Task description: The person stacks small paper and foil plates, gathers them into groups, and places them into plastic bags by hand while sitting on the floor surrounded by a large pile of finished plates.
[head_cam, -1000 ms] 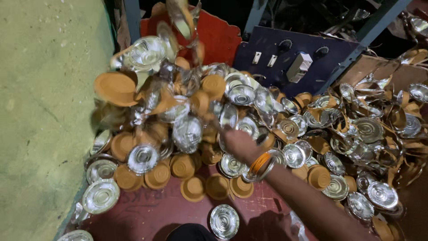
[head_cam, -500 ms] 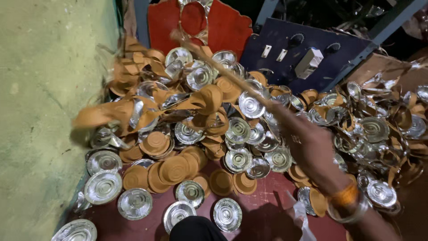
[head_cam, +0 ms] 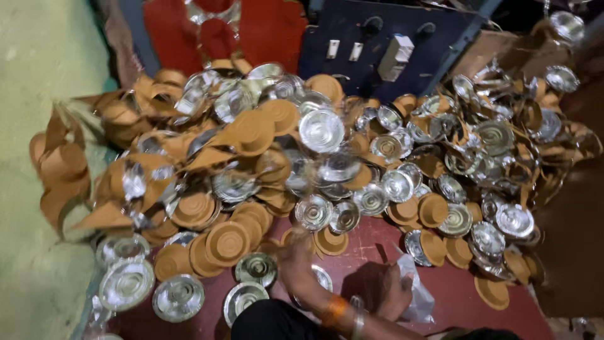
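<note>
From the head camera, my left hand (head_cam: 296, 261) sits low in the frame's centre, blurred, so I cannot tell whether its grip is spread or pressed together. The silver foil bowl (head_cam: 313, 212) lies just above it, at the near edge of the heap of bowls (head_cam: 251, 151) filling the upper frame. My right hand (head_cam: 393, 293), lower right of centre, pinches a crumpled clear plastic bag (head_cam: 418, 296) on the dark red tabletop (head_cam: 453, 296).
</note>
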